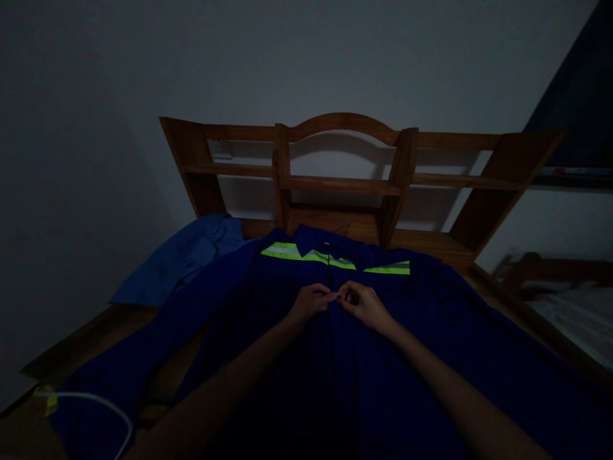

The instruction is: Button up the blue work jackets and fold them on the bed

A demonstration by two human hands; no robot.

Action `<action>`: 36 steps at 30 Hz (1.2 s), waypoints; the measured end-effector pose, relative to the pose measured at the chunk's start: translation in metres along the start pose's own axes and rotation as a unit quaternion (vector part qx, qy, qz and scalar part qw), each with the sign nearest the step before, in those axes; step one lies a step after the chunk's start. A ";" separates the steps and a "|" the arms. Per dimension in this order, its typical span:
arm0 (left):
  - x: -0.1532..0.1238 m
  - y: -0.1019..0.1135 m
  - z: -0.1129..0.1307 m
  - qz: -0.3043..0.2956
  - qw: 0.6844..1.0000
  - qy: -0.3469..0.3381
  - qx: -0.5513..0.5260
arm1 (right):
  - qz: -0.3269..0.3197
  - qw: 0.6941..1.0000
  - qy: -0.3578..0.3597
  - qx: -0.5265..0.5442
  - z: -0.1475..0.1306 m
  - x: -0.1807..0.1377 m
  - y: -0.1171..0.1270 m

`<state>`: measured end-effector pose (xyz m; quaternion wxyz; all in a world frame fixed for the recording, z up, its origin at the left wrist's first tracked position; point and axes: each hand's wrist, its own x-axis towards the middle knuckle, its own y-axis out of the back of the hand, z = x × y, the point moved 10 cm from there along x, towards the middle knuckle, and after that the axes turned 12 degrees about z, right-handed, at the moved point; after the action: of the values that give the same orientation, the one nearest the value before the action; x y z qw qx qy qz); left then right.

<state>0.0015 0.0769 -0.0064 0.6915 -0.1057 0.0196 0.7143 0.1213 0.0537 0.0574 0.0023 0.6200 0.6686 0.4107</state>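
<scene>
A dark blue work shirt [297,332] with a collar and yellow-green and grey reflective strips on its chest lies spread out, front side up. At the front opening, just below the strips, my left hand [313,300] pinches the shirt's edge between thumb and fingers. My right hand [363,305] meets it there, its thumb and fingertips closed on the same edge from the other side. Whatever small part sits between the fingertips is too dark to make out. One sleeve stretches toward the lower left, and the other side spreads to the lower right.
A wooden shelf headboard [342,186] stands behind the shirt against a pale wall. Lighter blue cloth [184,259] lies at the left. A white cord [103,401] curves at the lower left near a yellow piece [50,401]. Whitish bedding [577,313] shows at the right.
</scene>
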 end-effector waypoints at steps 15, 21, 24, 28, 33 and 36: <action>-0.003 0.006 -0.001 0.014 1.000 0.022 0.017 | 0.001 1.000 0.005 -0.005 -0.010 0.000 0.002; -0.006 0.005 -0.001 0.015 0.999 0.031 0.011 | 0.004 1.000 0.008 -0.001 -0.009 0.001 0.003; -0.001 0.006 -0.004 0.025 0.999 0.023 0.014 | 0.006 1.000 0.005 -0.003 -0.006 0.001 0.002; 0.001 0.005 -0.007 0.026 0.999 0.031 -0.013 | 0.010 1.000 0.002 -0.004 -0.005 0.002 0.002; -0.002 0.002 0.000 0.003 0.999 0.024 -0.040 | 0.010 1.000 -0.002 -0.002 -0.004 0.002 0.003; -0.002 0.004 0.000 0.010 0.999 0.022 -0.033 | 0.006 1.000 -0.009 0.005 -0.001 0.002 0.001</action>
<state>-0.0027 0.0749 -0.0063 0.6800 -0.1446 0.0122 0.7187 0.1211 0.0547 0.0599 0.0029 0.6277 0.6666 0.4020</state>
